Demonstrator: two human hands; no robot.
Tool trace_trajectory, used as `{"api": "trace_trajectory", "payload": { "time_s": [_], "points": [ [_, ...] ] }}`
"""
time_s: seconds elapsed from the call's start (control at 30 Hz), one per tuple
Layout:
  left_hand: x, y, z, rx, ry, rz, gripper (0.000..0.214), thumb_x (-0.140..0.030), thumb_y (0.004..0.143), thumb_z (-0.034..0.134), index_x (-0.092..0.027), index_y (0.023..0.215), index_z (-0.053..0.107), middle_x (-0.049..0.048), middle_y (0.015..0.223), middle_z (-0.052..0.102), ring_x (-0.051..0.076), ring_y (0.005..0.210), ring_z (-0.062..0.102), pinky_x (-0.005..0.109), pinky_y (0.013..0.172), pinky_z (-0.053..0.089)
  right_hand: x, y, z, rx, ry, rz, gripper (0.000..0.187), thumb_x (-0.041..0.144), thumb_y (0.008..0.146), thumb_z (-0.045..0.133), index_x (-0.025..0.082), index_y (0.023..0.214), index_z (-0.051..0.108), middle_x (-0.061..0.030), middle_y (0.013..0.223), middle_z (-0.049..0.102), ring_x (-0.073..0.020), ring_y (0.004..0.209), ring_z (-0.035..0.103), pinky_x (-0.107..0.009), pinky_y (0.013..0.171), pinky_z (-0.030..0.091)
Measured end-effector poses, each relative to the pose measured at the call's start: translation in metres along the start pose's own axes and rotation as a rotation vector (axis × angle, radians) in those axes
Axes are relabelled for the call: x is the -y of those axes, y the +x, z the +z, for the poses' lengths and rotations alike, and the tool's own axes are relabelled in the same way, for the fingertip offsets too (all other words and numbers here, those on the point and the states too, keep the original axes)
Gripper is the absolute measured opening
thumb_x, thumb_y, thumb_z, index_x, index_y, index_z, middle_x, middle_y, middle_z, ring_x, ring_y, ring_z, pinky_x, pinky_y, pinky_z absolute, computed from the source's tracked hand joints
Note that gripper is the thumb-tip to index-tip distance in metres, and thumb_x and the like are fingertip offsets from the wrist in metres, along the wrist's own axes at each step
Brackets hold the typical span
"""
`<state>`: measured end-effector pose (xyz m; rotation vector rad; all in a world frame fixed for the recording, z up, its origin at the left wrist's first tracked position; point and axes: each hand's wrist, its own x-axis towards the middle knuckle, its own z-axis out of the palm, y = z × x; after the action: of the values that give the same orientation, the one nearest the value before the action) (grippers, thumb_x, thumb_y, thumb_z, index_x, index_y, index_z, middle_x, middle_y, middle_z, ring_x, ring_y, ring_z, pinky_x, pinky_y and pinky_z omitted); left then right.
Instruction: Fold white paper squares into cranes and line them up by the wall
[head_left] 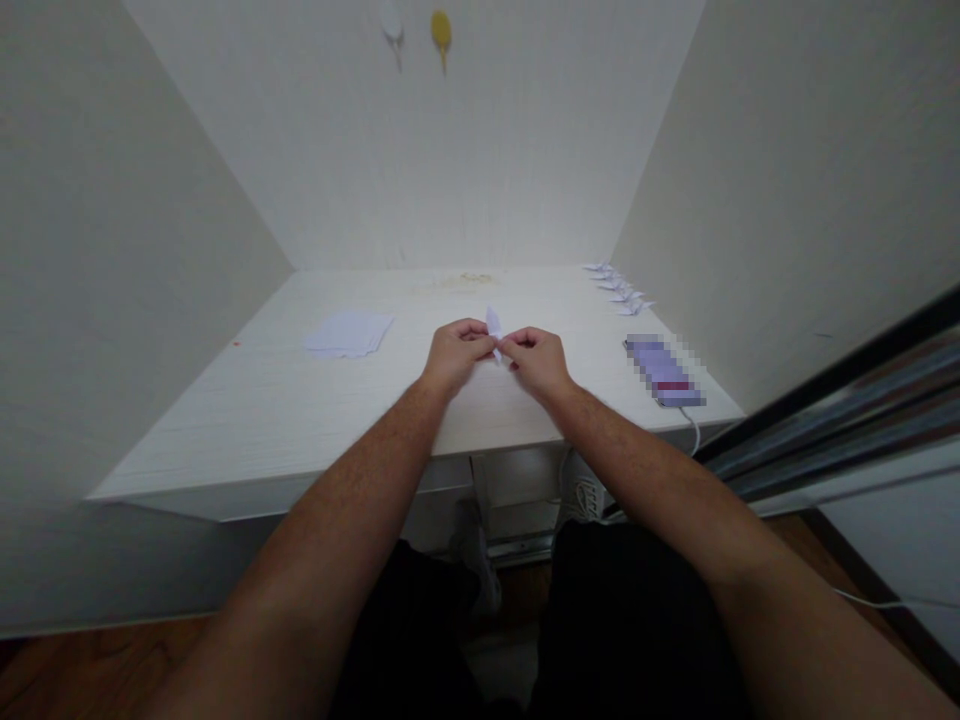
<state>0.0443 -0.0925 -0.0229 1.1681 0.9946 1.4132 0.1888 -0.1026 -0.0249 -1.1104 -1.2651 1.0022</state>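
Head view: left hand (pixel 455 357) and right hand (pixel 540 362) together at the centre of the frame, thumb and fingers of each pinched on a small white folded paper (pixel 493 320) – one pointed end sticks up between them, lower part mostly hidden by the fingers. Held just above the white desk (pixel 247 420). Left of centre: paper stack (pixel 349 333), loose sheets slightly fanned, lying flat. Right of centre, toward the desk's back corner: row of small folded shapes (pixel 621 290), white, pointed. Below that, right side of frame – pixelated flat device (pixel 664 370) with white cable (pixel 694 428) at its lower end. Top of frame: white hook (pixel 391 22) and yellow hook (pixel 441 28) on the wall.
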Motion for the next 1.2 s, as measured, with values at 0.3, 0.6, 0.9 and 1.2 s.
{"api": "trace_trajectory", "payload": {
  "time_s": [0.3, 0.6, 0.9, 1.2],
  "points": [
    [0.0018, 0.0019, -0.0003, -0.015, 0.011, -0.024, 0.02, -0.02, 0.058, 0.083, -0.014, 0.07, 0.067, 0.0007, 0.068, 0.069, 0.011, 0.061, 0.065, 0.026, 0.067, 0.056, -0.0045, 0.0028, 0.0006, -0.009, -0.093, -0.026, 0.016, 0.033, 0.069, 0.074, 0.02, 0.066, 0.065, 0.0024, 0.06, 0.062, -0.0121, 0.055, 0.053, -0.027, 0.055, 0.042],
    [-0.0004, 0.0008, -0.0001, -0.026, 0.023, -0.03, 0.02, -0.016, 0.058, 0.083, -0.014, 0.069, 0.066, -0.0003, 0.066, 0.067, 0.01, 0.059, 0.064, 0.024, 0.064, 0.055, -0.0084, 0.0049, 0.0018, -0.021, -0.157, -0.073, 0.018, 0.034, 0.071, 0.073, 0.02, 0.066, 0.063, 0.0012, 0.063, 0.063, -0.0137, 0.061, 0.055, -0.026, 0.058, 0.042],
    [0.0004, 0.001, 0.0006, -0.022, -0.039, -0.042, 0.021, -0.014, 0.056, 0.083, -0.012, 0.068, 0.066, 0.0011, 0.065, 0.069, 0.011, 0.057, 0.065, 0.027, 0.065, 0.055, -0.0099, 0.0044, 0.0019, -0.019, -0.208, -0.083, 0.019, 0.036, 0.074, 0.071, 0.019, 0.069, 0.064, 0.0006, 0.066, 0.066, -0.0136, 0.062, 0.057, -0.026, 0.059, 0.042],
    [0.0017, 0.0019, -0.0001, -0.033, 0.018, -0.047, 0.019, -0.014, 0.058, 0.082, -0.012, 0.069, 0.067, 0.0015, 0.064, 0.069, 0.011, 0.057, 0.065, 0.025, 0.062, 0.054, -0.0088, 0.0057, 0.0014, -0.026, -0.25, -0.057, 0.018, 0.035, 0.072, 0.07, 0.019, 0.068, 0.065, -0.0004, 0.066, 0.067, -0.0144, 0.064, 0.059, -0.027, 0.06, 0.043]
  ]
}}
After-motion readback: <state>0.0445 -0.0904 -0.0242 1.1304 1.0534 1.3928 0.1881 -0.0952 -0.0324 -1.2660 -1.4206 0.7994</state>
